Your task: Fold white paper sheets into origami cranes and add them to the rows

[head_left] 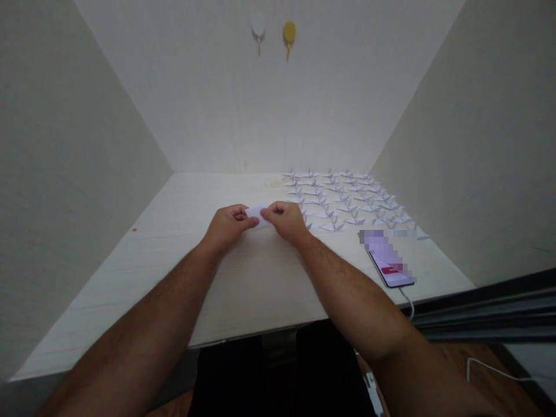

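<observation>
A small piece of white paper [258,215] is held between both hands above the middle of the table. My left hand [232,226] pinches its left side, thumb on the near face. On the other side, my right hand [284,219] grips the right part between thumb and bent fingers. The paper looks folded, but its layers are too small to make out. Just beyond and right of my right hand stand several rows of white folded paper cranes [333,223].
A phone [388,260] with a lit screen lies on the white table [260,289] at right, a white cable [407,301] running off the front edge. Walls enclose the table on three sides. Two hooks, white [258,28] and yellow [289,33], hang on the back wall.
</observation>
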`<state>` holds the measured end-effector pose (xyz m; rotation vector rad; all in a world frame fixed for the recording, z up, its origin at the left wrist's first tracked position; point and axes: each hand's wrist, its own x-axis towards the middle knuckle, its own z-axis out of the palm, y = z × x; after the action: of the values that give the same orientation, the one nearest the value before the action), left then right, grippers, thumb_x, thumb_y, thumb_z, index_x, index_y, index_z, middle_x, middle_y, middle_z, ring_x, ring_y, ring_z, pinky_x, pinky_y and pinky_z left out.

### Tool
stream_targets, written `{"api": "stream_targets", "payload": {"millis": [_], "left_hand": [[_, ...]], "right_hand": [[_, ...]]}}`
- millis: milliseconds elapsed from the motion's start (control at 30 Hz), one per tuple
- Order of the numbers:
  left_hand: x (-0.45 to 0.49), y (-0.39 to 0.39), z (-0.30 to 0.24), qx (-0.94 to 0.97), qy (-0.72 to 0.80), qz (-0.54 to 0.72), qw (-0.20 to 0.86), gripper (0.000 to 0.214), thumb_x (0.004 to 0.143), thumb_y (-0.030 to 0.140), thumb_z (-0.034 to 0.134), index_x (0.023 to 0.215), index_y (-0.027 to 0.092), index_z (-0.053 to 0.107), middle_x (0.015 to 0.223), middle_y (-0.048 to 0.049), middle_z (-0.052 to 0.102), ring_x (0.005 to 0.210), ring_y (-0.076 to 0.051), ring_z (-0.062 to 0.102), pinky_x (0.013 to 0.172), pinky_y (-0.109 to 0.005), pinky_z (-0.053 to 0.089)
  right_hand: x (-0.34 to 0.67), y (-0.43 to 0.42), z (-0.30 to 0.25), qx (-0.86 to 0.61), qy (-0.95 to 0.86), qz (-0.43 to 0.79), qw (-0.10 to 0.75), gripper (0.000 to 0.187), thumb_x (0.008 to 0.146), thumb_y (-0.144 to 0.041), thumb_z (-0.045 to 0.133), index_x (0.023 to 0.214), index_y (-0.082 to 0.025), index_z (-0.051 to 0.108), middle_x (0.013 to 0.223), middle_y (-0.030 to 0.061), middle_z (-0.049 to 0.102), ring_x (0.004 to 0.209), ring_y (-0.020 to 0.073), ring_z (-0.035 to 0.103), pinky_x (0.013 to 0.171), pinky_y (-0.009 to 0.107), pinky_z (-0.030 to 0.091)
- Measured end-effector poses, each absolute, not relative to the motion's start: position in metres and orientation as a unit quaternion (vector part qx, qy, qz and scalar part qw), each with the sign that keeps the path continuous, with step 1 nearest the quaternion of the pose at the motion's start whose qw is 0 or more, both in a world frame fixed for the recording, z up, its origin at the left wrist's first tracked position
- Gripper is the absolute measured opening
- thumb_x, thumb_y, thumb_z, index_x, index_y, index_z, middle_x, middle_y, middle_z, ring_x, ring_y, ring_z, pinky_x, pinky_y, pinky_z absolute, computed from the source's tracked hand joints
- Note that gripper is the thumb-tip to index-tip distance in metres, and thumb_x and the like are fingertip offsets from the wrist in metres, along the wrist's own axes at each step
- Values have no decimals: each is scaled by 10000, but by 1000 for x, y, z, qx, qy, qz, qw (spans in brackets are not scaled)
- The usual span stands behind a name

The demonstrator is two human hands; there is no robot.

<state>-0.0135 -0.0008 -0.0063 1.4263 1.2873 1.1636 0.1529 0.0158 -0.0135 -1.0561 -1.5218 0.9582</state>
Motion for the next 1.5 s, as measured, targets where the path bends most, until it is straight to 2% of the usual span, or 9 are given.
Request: {"api": "stream_targets", "payload": {"millis": [300,467,633,767,867,1100,1333,1500], "left_hand": [[-16,-2,-5,592,519,426,447,234,603,317,810,751,183,687,544,21,563,437,-85,423,437,-224,251],[-14,-4,-2,566,512,464,449,224,572,283,819,718,183,681,607,-5,628,483,-96,479,465,-225,310],[-15,-1,-3,512,521,527,434,216,560,248,803,710,178,663,556,26,569,459,-76,425,455,-216,284],[-15,-1,-4,531,516,503,447,207,592,259,783,741,172,668,580,22,577,477,-82,439,461,-222,290],[-15,0,-4,514,491,521,472,222,587,270,786,726,168,645,622,17,596,500,-80,460,483,-221,317],[-17,0,-2,466,445,542,540,264,563,287,792,684,162,593,598,19,555,510,-82,466,470,-217,308],[-17,-3,-1,439,407,541,590,288,557,264,815,704,154,593,656,9,599,593,-102,548,539,-218,389],[-19,-3,-1,425,393,536,614,319,532,258,843,720,147,611,688,1,620,637,-115,584,609,-239,445]], "right_hand": [[153,15,-13,-442,-647,391,482,238,720,-371,684,619,-162,634,562,-32,569,552,89,485,553,224,385],[153,17,-13,-450,-649,399,465,260,715,-403,698,645,-156,655,576,-25,585,552,88,493,541,217,383],[153,19,-15,-452,-668,372,459,233,744,-377,677,660,-160,673,606,-16,621,569,87,519,567,210,402],[155,18,-14,-456,-689,355,437,217,741,-339,672,621,-157,670,577,-15,613,553,85,509,557,211,385],[155,16,-12,-443,-691,382,423,206,724,-330,676,616,-153,677,547,-15,601,519,78,484,532,211,369],[155,13,-10,-369,-594,526,483,184,685,-328,664,724,-154,706,656,11,672,477,62,442,464,203,353],[156,10,-6,-349,-587,554,476,187,664,-344,691,690,-159,688,606,0,642,462,63,424,425,204,305],[155,12,-10,-358,-611,528,469,210,674,-360,695,717,-155,684,607,-4,631,468,63,438,439,204,329]]}}
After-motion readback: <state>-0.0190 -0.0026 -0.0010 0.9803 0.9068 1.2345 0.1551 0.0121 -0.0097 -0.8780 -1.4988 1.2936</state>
